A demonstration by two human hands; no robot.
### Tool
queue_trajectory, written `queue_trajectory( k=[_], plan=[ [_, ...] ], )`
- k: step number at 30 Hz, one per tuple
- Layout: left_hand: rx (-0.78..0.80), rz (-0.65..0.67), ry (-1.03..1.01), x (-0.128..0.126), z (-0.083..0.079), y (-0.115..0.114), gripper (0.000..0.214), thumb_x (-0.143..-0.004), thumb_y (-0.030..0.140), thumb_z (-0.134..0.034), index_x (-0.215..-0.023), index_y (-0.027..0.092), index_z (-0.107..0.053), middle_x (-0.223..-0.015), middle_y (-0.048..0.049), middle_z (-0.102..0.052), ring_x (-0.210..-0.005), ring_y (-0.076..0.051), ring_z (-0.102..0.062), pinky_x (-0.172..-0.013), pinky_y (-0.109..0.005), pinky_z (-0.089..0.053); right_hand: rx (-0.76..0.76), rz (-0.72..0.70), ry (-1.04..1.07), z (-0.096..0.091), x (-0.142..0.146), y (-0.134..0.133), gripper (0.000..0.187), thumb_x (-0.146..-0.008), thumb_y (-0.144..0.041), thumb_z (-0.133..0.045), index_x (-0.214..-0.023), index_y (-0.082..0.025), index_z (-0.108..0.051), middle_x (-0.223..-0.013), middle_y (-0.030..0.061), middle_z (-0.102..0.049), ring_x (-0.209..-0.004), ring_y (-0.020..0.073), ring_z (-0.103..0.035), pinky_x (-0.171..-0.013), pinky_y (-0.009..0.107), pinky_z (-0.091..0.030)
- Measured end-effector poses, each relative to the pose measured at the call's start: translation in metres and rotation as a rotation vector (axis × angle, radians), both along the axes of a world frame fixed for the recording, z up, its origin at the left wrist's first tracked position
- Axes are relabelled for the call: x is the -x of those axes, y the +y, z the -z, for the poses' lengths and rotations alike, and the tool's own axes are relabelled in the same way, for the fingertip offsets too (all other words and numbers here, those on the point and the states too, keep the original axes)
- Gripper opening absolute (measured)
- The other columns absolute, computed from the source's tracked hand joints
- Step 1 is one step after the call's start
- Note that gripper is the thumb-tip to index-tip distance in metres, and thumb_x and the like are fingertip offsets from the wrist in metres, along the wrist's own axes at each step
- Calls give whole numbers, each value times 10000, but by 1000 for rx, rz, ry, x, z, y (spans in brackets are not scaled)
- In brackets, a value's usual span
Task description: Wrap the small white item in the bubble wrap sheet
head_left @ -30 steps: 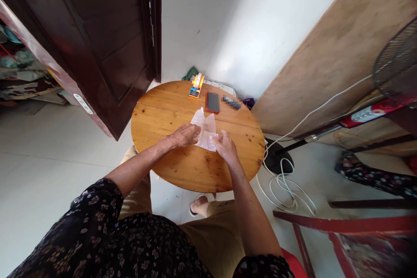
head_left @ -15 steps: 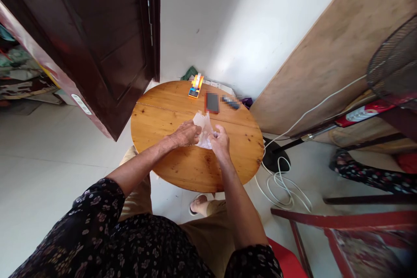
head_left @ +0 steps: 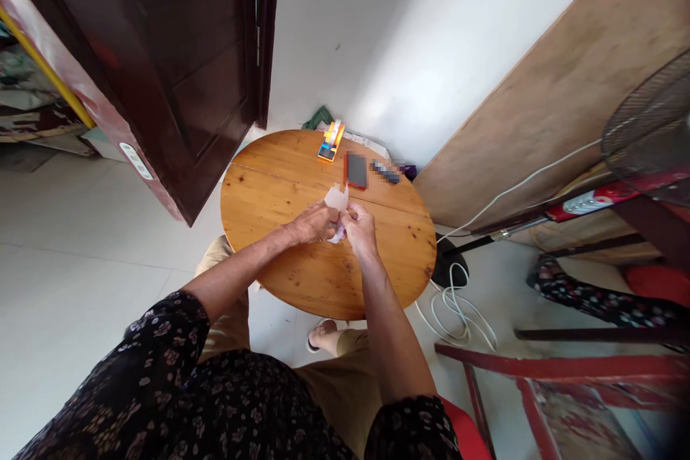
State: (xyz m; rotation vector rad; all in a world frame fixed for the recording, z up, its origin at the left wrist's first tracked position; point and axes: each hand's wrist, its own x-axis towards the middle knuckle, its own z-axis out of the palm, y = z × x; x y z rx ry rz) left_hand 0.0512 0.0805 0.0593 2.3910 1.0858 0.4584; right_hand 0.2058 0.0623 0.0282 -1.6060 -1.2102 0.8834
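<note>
Over the middle of the round wooden table (head_left: 302, 280), a thin whitish translucent plastic bag (head_left: 337, 199) is bunched between my hands. My left hand (head_left: 319, 221) has its fingers curled on the bag's left side. From the right, my right hand (head_left: 360, 230) pinches the bag with thumb and fingers. Both sets of fingertips nearly meet, hiding the bag's middle. Its upper part sticks up beyond them, and a small crumpled end shows below. Whether anything is inside the bag I cannot tell.
Toward the table's far edge lie an orange tape dispenser (head_left: 331, 141), a dark red-edged flat object (head_left: 356, 170) and a blurred dark item (head_left: 385, 172). A dark door (head_left: 177, 50) stands at left. A fan (head_left: 652, 129), loose white cable (head_left: 458, 305) and red-framed chair (head_left: 539, 365) are at right.
My hands have drawn closer together, so the bag that was spread between them is now gathered up. My view has shifted slightly.
</note>
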Motion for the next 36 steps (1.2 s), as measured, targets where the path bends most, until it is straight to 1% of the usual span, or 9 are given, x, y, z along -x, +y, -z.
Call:
queue_trajectory(
  k=[4,8,13,16,19,25,29,32,36],
  plan=[
    [19,-18,-134,2,9,0,223,-780,202,-664,-989,172,-733,-1005,-92,-724,-1113,-273,-635,-958,-357,-541,63,41,73,-16,-1,-12,487,-798,-312,-627,-1251,-133,-618,-773,61,-739,-547,177,-656,-428,254,-495],
    [38,-41,-294,5,15,-3,470,-721,142,-708,-1187,170,-652,-1192,-107,-675,-1152,-248,-624,-1029,-380,-518,22,-108,37,-15,-4,-25,541,-799,-312,-623,-1321,-177,-582,-1082,109,-759,-773,204,-717,-579,288,-566],
    [206,-259,-438,7,19,-7,427,-754,118,-649,-1179,158,-636,-1057,-62,-667,-878,-149,-647,-843,-283,-556,-46,-205,-246,-2,2,-29,741,-719,-219,-672,-1437,-231,-488,-1210,79,-716,-790,174,-669,-786,358,-591],
    [207,-353,-417,5,20,-8,224,-781,186,-684,-1003,170,-665,-1001,-41,-663,-844,-141,-634,-817,-274,-544,-96,-188,-431,3,9,-29,747,-741,-176,-656,-1461,-224,-467,-1244,99,-700,-881,216,-688,-901,416,-575],
    [204,-372,-357,0,20,-8,179,-798,292,-729,-917,173,-667,-962,-42,-663,-848,-153,-639,-831,-285,-537,-113,-184,-511,3,12,-30,733,-766,-146,-623,-1478,-202,-453,-1278,127,-685,-1010,259,-686,-983,453,-542],
    [169,-388,-262,-9,20,-10,127,-804,223,-709,-920,180,-679,-980,-43,-666,-899,-160,-652,-868,-280,-532,-88,-270,-235,-6,-2,-36,763,-764,-178,-629,-1497,-219,-421,-1305,112,-685,-865,182,-677,-863,367,-568],
    [162,-387,-218,-10,22,-9,134,-801,211,-703,-926,171,-675,-996,-47,-666,-898,-161,-652,-874,-282,-539,-177,-118,-168,-8,-21,-33,573,-847,-288,-578,-1408,-192,-510,-1180,106,-744,-950,202,-691,-918,384,-543],
    [160,-385,-191,-9,20,-10,156,-809,216,-696,-959,176,-687,-1002,-45,-664,-912,-162,-658,-891,-283,-543,-206,-92,-242,-3,-27,-25,518,-873,-316,-553,-1374,-185,-540,-1152,111,-755,-1014,221,-696,-960,400,-525],
    [151,-327,-132,-5,15,-10,408,-841,222,-664,-1249,217,-663,-1112,-58,-653,-961,-171,-673,-925,-284,-544,-191,-198,-296,7,-26,-15,491,-876,-292,-553,-1358,-204,-564,-1152,100,-759,-1081,223,-693,-1032,411,-494]
  ],
)
